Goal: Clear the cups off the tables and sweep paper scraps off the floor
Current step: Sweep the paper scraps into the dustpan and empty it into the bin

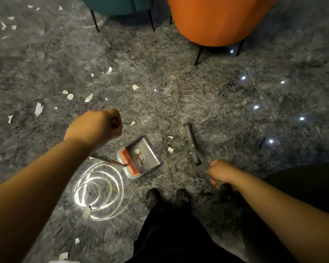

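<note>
Sweeping phase, as I read it. My left hand point(95, 126) is clenched round the top of the dustpan's long metal handle point(107, 158); the dustpan point(141, 156) sits on the grey shag carpet point(179, 95) just ahead of my shoes point(167, 199), a few scraps already inside by its orange comb. My right hand point(221, 172) grips the broom handle; the broom head point(192, 145) lies to the right of the pan, its long axis running away from me.

Key relation: two paper scraps point(170, 149) lie between broom head and pan mouth, so I judge a leftward stroke would carry them in. The right hand is the nearer.

More scraps are scattered far left. A glowing coiled light strip point(99, 192) lies beside the pan and could snag. An orange chair point(217, 19) and a teal chair point(118, 4) stand ahead. No cups in view.
</note>
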Demonstrator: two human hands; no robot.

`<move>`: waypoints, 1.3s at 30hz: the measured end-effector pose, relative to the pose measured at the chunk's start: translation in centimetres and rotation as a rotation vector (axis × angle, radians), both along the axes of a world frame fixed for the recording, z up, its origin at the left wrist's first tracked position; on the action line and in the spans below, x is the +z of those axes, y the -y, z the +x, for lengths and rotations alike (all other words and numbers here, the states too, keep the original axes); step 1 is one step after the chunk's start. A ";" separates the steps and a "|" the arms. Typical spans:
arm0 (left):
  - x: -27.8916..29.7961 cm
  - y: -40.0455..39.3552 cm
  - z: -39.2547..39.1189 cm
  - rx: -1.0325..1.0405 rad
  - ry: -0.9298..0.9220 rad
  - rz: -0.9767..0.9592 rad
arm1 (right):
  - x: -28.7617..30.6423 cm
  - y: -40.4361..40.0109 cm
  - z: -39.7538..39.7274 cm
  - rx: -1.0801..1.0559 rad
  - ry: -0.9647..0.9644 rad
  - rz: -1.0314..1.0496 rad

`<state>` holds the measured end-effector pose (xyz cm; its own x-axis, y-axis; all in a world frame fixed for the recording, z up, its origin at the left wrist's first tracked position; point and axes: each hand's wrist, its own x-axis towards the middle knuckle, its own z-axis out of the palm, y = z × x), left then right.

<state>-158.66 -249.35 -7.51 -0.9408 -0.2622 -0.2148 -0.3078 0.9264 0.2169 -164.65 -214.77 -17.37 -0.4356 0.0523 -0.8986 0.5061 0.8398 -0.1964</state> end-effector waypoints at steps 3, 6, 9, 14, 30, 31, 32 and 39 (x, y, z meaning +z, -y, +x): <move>-0.3 -0.3 0.2 -0.006 -0.017 -0.022 | -1.0 1.6 0.3 0.095 -0.014 -0.019; -0.4 -0.3 0.5 -0.011 -0.019 -0.037 | -1.8 2.8 1.4 0.152 -0.019 -0.040; -0.5 -0.3 1.0 -0.017 -0.029 -0.032 | -2.1 4.0 2.5 0.195 -0.006 -0.083; -0.8 -0.1 2.1 -0.008 -0.053 -0.021 | -1.3 5.7 3.9 0.227 0.034 -0.202; -0.4 0.9 4.7 0.083 -0.057 0.036 | 0.2 1.7 4.3 0.125 0.041 -0.255; -0.4 1.1 4.9 0.110 -0.064 0.042 | 0.0 1.6 4.0 0.131 0.038 -0.250; -0.5 1.2 5.2 0.134 -0.067 0.048 | -0.2 1.7 3.7 0.142 0.030 -0.245; -0.8 1.1 6.0 0.202 -0.066 0.062 | -1.0 3.1 1.7 -0.012 0.123 -0.228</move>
